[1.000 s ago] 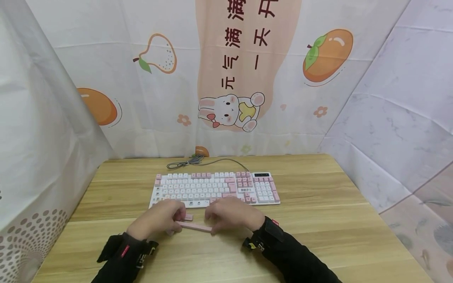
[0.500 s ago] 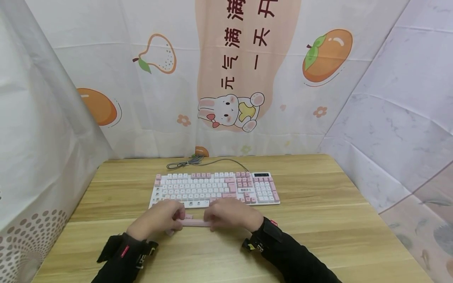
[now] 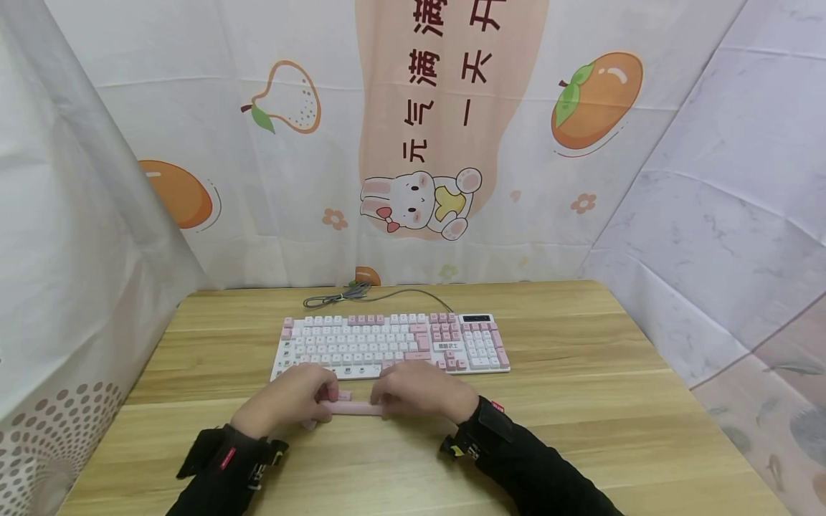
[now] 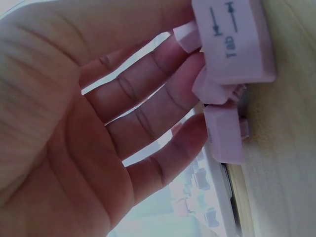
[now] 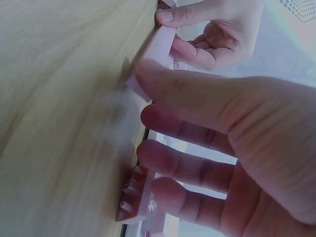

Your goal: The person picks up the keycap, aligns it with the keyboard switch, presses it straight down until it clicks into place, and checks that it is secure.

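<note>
A long pink space bar keycap lies level across the gap between my hands, in front of the keyboard. My left hand pinches its left end between thumb and finger. At the other end, the thumb and forefinger of my right hand hold it. A pink Tab keycap stands close to my left thumb in the left wrist view, and another pink keycap is by the little finger. Beneath my right fingers, the right wrist view has a pink keycap. Both fingertips partly cover the bar's ends.
A small pink keycap sits just behind the bar. The keyboard's grey cable is coiled at the back of the wooden table. Printed cloth hangs behind the table, with more cloth at both sides.
The space bar's right end has swung away from me, so the bar went from slanted to level. My right hand shifted slightly left; the left hand stayed in place.
</note>
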Demonstrator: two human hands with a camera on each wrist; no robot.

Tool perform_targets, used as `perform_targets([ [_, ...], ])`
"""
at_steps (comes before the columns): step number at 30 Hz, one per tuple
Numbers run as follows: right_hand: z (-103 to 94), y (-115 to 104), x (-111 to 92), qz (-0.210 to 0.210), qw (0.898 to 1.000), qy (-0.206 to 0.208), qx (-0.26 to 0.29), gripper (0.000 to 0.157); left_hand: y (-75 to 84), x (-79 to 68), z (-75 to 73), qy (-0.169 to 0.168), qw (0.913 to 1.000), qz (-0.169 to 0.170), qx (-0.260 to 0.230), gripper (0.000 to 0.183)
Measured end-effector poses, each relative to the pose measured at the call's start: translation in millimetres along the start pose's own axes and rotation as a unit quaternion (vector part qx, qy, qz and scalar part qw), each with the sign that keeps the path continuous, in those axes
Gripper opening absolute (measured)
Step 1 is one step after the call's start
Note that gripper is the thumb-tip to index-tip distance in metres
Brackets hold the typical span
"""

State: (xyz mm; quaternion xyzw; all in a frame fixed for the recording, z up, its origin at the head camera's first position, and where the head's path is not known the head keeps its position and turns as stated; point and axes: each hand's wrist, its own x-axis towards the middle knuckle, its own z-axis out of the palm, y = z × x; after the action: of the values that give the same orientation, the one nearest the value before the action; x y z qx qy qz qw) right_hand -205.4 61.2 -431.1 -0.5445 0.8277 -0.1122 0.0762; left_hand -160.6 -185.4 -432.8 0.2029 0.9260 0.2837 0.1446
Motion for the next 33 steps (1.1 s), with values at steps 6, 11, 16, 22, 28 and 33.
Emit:
perform_targets([
  [6,-1.8,0.2,-1.2,0.008,1.000,-0.003,-0.023,0.015,1.4,0.5,-0.9,-0.007,0.9999,-0.012,-0.004,0.016],
  [11,-0.4,-0.5,-0.6,0.002,0.999,-0.002,-0.043,0.010,-0.1,-0.3,0.0,-0.007,0.9998,-0.010,-0.014,0.011],
  [16,1.9,-1.3,0.8,-0.004,0.999,0.000,-0.034,0.009,-0.7,-0.9,0.6,-0.004,0.9998,-0.003,-0.018,0.009],
  [22,2.9,1.5,0.5,0.007,0.999,0.018,-0.034,0.010,1.7,-2.9,-3.5,0.004,0.9997,0.003,-0.024,0.012],
  [28,-8.0,6.8,3.7,0.022,0.996,0.075,-0.044,0.020,-2.6,-3.6,-16.7,0.072,0.9963,0.034,0.034,0.012],
  [33,-19.8,9.7,15.3,0.045,0.995,0.089,-0.028,0.020,-10.1,0.6,-26.6,0.123,0.9903,0.045,0.047,0.014],
])
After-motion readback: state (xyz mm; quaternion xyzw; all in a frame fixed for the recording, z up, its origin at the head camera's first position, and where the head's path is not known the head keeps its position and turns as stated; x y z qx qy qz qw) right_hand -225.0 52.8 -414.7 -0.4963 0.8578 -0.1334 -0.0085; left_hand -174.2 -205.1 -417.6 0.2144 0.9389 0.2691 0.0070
